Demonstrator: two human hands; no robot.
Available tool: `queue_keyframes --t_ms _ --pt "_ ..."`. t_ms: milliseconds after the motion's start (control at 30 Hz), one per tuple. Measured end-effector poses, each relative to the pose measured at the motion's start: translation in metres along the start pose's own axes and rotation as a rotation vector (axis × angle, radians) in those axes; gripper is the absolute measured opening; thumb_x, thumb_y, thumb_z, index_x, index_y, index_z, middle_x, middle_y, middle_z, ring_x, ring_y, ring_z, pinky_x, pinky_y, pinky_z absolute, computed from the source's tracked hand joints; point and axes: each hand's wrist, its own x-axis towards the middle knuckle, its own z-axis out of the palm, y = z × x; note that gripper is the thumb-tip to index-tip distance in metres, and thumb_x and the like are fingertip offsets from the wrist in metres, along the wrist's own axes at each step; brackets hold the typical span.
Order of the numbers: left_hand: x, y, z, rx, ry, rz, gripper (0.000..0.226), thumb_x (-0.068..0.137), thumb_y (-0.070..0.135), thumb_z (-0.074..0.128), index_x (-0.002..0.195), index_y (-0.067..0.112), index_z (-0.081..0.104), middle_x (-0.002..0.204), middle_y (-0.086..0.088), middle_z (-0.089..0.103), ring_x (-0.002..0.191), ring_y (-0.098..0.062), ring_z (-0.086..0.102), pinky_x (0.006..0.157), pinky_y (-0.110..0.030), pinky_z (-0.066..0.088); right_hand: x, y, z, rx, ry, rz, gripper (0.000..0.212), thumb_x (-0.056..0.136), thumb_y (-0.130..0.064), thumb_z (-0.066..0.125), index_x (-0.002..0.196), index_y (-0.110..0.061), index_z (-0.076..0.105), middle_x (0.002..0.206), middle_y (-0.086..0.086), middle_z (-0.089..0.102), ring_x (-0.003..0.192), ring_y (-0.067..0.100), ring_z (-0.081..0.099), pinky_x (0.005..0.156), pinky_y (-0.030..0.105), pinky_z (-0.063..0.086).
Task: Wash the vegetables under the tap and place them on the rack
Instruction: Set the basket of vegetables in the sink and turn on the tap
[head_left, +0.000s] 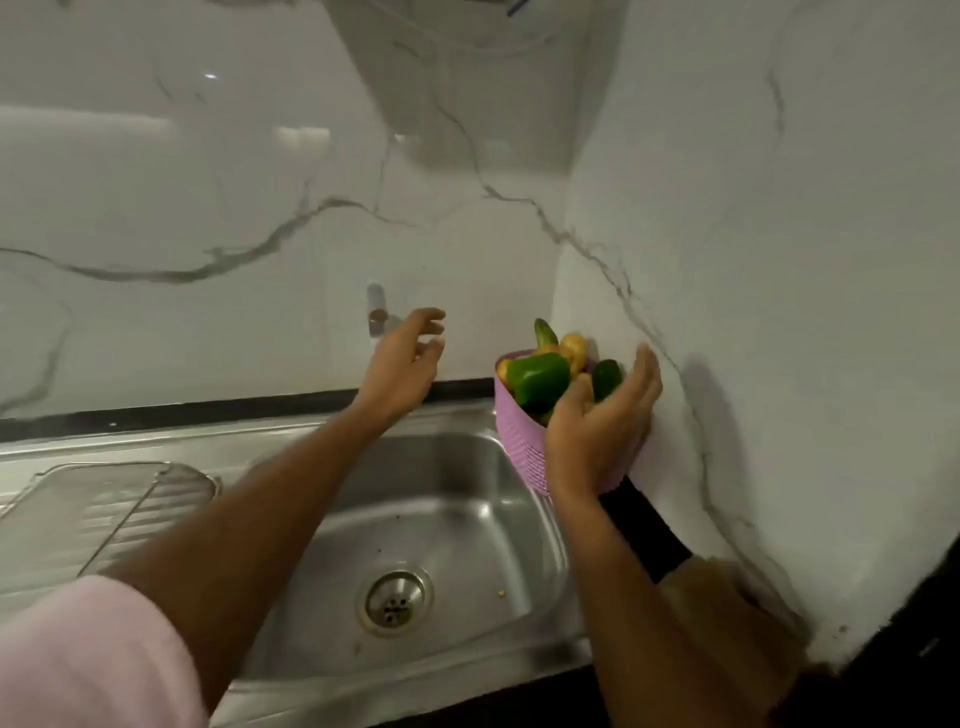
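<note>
Empty sink (467, 499); pink basket (519, 441) holds vegetables (537, 376); both hands spread, holding nothing.

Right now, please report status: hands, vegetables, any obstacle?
Left hand open, reaching toward wall tap. Right hand open against pink basket. Vegetables unwashed, still in basket. Sink below; rack left, nothing blocking.

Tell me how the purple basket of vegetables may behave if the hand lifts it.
The purple basket is heaped above its rim, so it is probably top-heavy and may tip. The green pepper on top looks smooth and rounded, so it could roll out.
</note>
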Motion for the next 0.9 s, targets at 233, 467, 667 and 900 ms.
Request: queue_keyframes --t_ms 233,467,667,900 --pt "0.035 -0.042 0.073 -0.133 -0.196 -0.227 0.041 0.11 0.027 0.044 0.148 0.014 0.049 0.147 -0.009 0.054 0.133 -0.026 0.054 0.117 -0.049 0.041 -0.035 0.042 0.008 0.146 0.167 0.309 0.081 0.079 0.007 0.066 0.154 -0.003 0.037 0.152 0.016 0.038 0.14 0.03 0.041 0.119 0.027 0.035" --pt "0.087 -0.048 0.12 -0.343 -0.306 -0.47 0.029 0.108 0.019 0.042 0.098 0.023 0.069 0.1 -0.003 0.069 0.103 -0.022 0.062 0.099 -0.04 0.053 -0.034 0.048 0.005 0.188 0.124 0.375 0.081 0.08 -0.012 0.063 0.157 -0.006 0.037 0.151 0.014 0.041 0.135 0.025 0.046 0.109 0.035 0.046" --pt "0.099 -0.054 0.117 -0.289 -0.412 -0.545 0.031 0.102 0.02 0.048 0.1 0.02 0.079 0.092 -0.009 0.074 0.087 -0.022 0.068 0.072 -0.032 0.058 -0.034 0.041 0.004 0.281 0.191 0.39 0.079 0.08 -0.003 0.07 0.151 -0.004 0.037 0.147 0.01 0.034 0.129 0.021 0.048 0.097 0.01 0.046" --pt "0.075 -0.069 0.08 -0.286 -0.393 -0.565 0.016 0.101 0.014 0.052 0.115 0.019 0.057 0.096 -0.008 0.064 0.084 -0.021 0.061 0.071 -0.033 0.056 -0.035 0.052 0.0 0.28 0.243 0.539 0.036 0.082 -0.008 0.08 0.111 -0.007 0.058 0.124 0.01 0.048 0.098 0.023 0.06 0.075 0.007 0.048"
